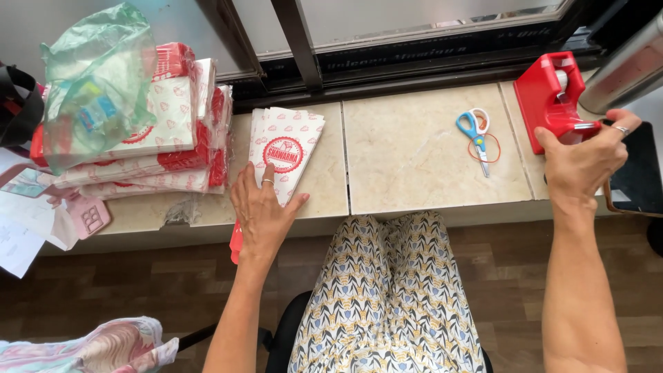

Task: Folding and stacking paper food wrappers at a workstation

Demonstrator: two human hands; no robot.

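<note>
The left hand (261, 211) lies flat and open, fingers spread, on a small stack of white paper bags (286, 153) printed in red, which sits on the beige tiled table (407, 159); the palm covers the near end of the stack, so how far the bags reach toward the table edge cannot be seen, though a red strip shows under the wrist past the edge. The hand presses rather than grips. Just beyond its fingertips the bags' round red emblem shows. To the left of that hand a taller pile of the same red-and-white bags (173, 131) leans in a heap, its top half hidden under a crumpled translucent green plastic bag (97, 83) whose contents are too blurred to make out. Further left, loose papers (27, 214) and a pink item run out of view. The right hand (587, 162) is curled around the near end of a red tape dispenser (552, 97), thumb on one side and fingers wrapped over the other; the fingers hide the cutter end, so whether any tape is pulled cannot be told. Between the two hands, nearer the right one, blue-and-white scissors (475, 135) lie on the table over a thin red elastic loop. Beyond the right hand a metal cylinder (625, 65) is cut off by the corner, and a dark flat object lies beneath the hand, partly hidden.
</note>
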